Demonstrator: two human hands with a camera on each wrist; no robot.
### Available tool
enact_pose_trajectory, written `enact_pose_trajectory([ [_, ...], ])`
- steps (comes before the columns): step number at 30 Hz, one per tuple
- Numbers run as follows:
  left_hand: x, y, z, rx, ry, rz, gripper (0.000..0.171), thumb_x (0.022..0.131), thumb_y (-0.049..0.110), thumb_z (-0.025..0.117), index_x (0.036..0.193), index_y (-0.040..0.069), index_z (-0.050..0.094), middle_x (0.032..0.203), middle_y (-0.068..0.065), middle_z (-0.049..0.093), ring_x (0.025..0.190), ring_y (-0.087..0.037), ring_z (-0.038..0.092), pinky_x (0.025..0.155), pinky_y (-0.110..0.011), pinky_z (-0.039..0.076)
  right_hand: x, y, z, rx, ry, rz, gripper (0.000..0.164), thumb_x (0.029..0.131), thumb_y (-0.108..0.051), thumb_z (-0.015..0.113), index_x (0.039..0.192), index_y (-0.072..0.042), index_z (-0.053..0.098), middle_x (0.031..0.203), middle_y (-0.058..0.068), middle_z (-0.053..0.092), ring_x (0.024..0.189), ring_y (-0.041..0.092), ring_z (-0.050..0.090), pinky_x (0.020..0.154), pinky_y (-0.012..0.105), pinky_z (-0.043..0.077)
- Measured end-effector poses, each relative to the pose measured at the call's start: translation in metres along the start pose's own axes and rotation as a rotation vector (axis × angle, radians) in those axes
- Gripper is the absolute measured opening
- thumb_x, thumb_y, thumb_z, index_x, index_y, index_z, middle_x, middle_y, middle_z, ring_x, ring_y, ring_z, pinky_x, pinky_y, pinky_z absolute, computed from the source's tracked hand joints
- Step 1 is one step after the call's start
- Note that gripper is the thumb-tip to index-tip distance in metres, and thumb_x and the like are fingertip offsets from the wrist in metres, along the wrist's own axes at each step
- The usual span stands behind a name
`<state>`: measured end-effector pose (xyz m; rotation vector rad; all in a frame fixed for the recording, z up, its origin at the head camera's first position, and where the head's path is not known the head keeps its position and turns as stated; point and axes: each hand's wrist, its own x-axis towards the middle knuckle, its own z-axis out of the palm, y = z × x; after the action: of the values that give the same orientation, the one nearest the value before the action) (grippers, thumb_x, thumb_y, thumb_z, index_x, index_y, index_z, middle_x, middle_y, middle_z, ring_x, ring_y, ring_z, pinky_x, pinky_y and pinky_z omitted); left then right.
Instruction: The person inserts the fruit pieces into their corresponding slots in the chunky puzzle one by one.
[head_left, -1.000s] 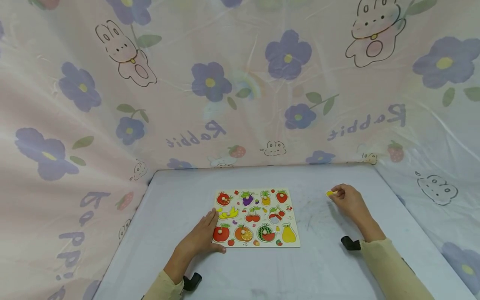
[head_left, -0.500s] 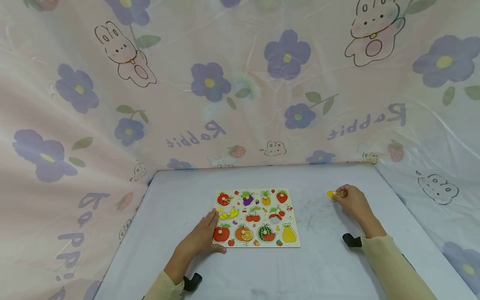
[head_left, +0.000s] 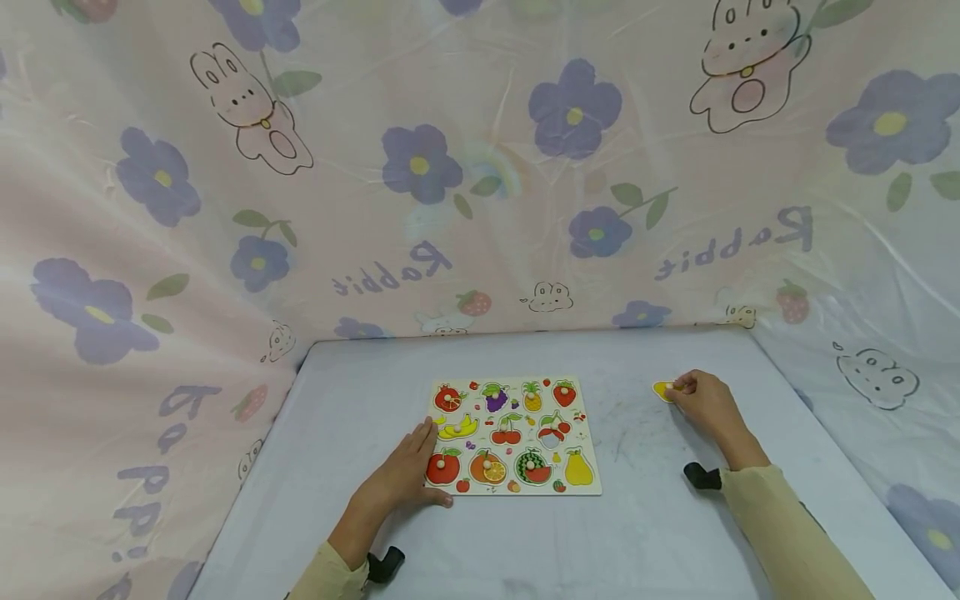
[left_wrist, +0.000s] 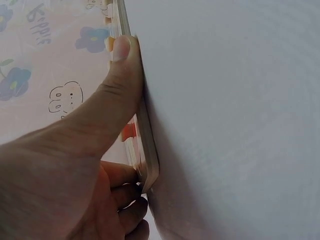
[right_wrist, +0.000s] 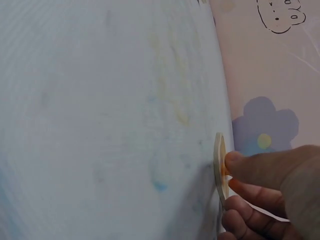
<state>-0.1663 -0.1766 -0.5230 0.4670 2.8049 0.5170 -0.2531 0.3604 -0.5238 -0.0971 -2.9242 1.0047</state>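
A white wooden fruit puzzle board (head_left: 480, 450) lies on the table in the head view, with knobbed pieces such as the watermelon (head_left: 533, 467) and orange (head_left: 487, 467) in it. The yellow pear shape (head_left: 578, 468) at its front right shows no knob. My left hand (head_left: 405, 467) rests against the board's front left corner, fingers along the left side and thumb at the front edge. To the right of the board, my right hand (head_left: 705, 404) pinches a yellow puzzle piece (head_left: 661, 390) between thumb and finger. The right wrist view shows that piece edge-on, close to the table surface.
The white table (head_left: 525, 550) ends at a patterned curtain (head_left: 480, 183) behind and at both sides. Dark wrist-worn devices, the left (head_left: 386, 566) and the right (head_left: 702, 476), stick out from the sleeves. Faint smudges mark the cloth between board and right hand.
More of the yellow puzzle piece shows than a second ago, as my right hand shifted slightly to the right. My left hand and the board look still.
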Motion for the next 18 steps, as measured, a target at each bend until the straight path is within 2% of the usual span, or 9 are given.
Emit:
enact_pose_trajectory([
  [18,-0.001,0.001,-0.002,-0.015,0.000,0.003,0.125,0.074,0.043,0.098,0.166,-0.006,0.029,0.176,-0.024,0.022,0.163,-0.039,0.023,0.131,-0.054,0.026,0.012,0.001,0.005,-0.010,-0.049,0.039,0.032,0.103,-0.024,0.071,0.106,0.007,0.065,0.097,0.022,0.069,0.085,0.031,0.064,0.072,0.039,0.053],
])
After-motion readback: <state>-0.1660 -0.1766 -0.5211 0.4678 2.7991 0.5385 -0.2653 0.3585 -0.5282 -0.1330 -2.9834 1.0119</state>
